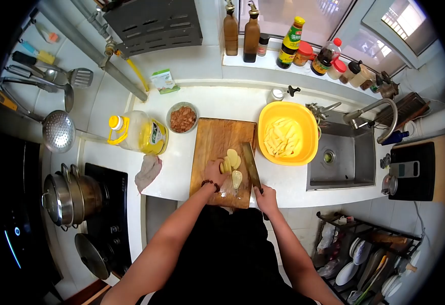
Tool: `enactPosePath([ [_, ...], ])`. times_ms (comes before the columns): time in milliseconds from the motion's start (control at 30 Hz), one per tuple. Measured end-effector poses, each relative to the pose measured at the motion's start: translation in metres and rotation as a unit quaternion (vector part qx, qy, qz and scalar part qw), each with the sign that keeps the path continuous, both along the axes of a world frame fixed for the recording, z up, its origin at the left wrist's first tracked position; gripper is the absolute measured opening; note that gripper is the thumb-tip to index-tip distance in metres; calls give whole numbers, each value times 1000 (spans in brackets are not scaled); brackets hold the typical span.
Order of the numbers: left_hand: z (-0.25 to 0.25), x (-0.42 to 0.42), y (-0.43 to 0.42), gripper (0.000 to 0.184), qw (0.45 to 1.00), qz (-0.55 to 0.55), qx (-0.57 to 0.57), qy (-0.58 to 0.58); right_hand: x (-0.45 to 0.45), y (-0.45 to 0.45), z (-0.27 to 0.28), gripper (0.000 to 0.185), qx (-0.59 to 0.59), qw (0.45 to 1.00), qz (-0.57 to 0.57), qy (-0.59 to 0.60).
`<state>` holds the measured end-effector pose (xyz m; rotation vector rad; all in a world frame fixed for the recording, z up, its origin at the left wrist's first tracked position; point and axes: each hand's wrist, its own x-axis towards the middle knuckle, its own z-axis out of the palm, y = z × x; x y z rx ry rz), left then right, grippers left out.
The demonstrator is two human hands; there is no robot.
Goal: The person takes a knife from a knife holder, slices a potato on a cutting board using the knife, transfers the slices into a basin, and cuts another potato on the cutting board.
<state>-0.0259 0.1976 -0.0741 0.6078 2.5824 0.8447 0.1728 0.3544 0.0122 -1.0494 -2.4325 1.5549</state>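
My left hand (215, 173), with a dark bead bracelet at its wrist, has its fingers curled round a stack of pale yellow potato slices (226, 165) on the wooden cutting board (211, 133). More loose slices (233, 156) lie just beyond the stack, and a pale cut piece (236, 179) sits nearer to me. At the board's right edge, my right hand (267, 200) is wrapped round the handle of a kitchen knife (251, 163). Its blade points away from me, to the right of the slices.
A yellow basin (314, 133) of pale yellow strips stands right of the board, beside the sink (357, 173). To the left are a bowl of minced meat (183, 119), an oil jug (140, 133), a grey cloth (148, 170) and a stove with a steamer pot (75, 195). Bottles (289, 44) line the windowsill.
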Motion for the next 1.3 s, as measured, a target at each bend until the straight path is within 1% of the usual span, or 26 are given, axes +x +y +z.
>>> enactPosePath([
  [67, -29, -7, -6, 46, 999, -23, 27, 5, 3, -4, -7, 24, 8, 1000, -8, -4],
  [133, -34, -16, -11, 42, 993, 18, 115, -39, 1, -7, -15, 24, 16, 1000, -10, -7],
  [167, -38, -19, -11, 42, 992, 15, 116, -38, 0, -9, -20, 25, 14, 1000, -19, -14],
  [233, -19, -20, -4, 42, 970, 68, 160, -168, -3, -11, -30, 27, 12, 999, -32, -23],
  [267, -13, -19, 2, 42, 970, 65, 159, -170, -5, -11, -36, 28, 32, 999, -24, -12],
  [333, -5, -17, 16, 46, 996, 15, 67, -58, -11, -10, -49, 29, 52, 999, -17, 1],
  [367, -1, -15, 20, 46, 996, 13, 65, -58, -13, -10, -55, 30, 48, 999, -12, -3],
  [433, 16, -10, 28, 52, 999, -29, 14, -18, -13, -10, -60, 31, 42, 999, -9, -8],
  [467, 23, -8, 31, 52, 999, -32, 12, -19, -12, -11, -62, 32, 29, 999, -12, -12],
  [533, 25, -7, 33, 62, 998, -49, -45, -24, -11, -14, -68, 32, 14, 1000, -17, -16],
  [667, 9, -4, 38, 69, 998, -26, -44, -45, -8, -13, -70, 33, 3, 1000, -24, -10],
  [733, 13, 0, 40, 72, 999, -29, -40, -7, -10, -12, -66, 33, -4, 1000, -22, -10],
  [833, 2, -3, 42, 72, 998, -61, -19, 24, -10, -6, -64, 32, -24, 999, -24, -20],
  [900, -4, -5, 42, 71, 997, -64, -20, 25, -11, -4, -63, 32, -9, 1000, -15, 0],
  [1033, -2, -6, 43, 68, 997, -73, -19, 18, -10, -1, -62, 32, -24, 1000, -12, -5],
  [1167, 3, -2, 50, 67, 998, -43, -54, -5, -10, 1, -58, 31, -22, 1000, 10, -18],
  [1267, -11, -1, 48, 67, 999, -31, -43, 12, -8, 3, -57, 31, -28, 999, 17, -29],
  [1300, -9, -3, 45, 67, 1000, -27, -6, 14, -9, 3, -55, 31, -26, 999, 19, -27],
])
